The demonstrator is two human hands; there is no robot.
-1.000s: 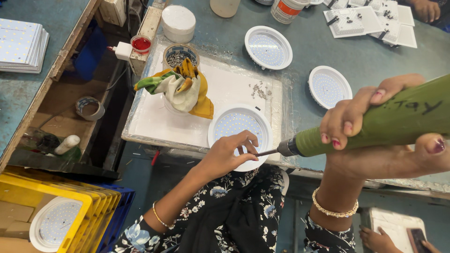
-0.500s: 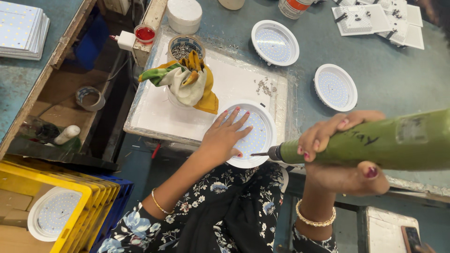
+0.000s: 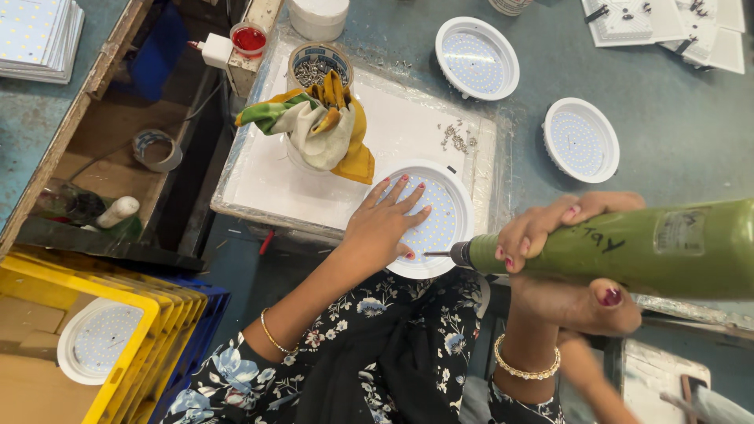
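White and round, the light panel (image 3: 436, 224) lies flat on the table (image 3: 675, 141) under your left hand (image 3: 385, 228), fingers spread open on its breakable face, so press by the rim while your right hand (image 3: 561, 259) grips the heavy green screwdriver (image 3: 628, 250).

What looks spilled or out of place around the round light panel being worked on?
Loose screws lie scattered on the white board, outside the screw tub. A bundled cloth lies between the tub and the panel, which overhangs the board's edge under the left hand.

Hands (image 3: 385, 228) on lamp (image 3: 428, 220), green screwdriver (image 3: 628, 250)
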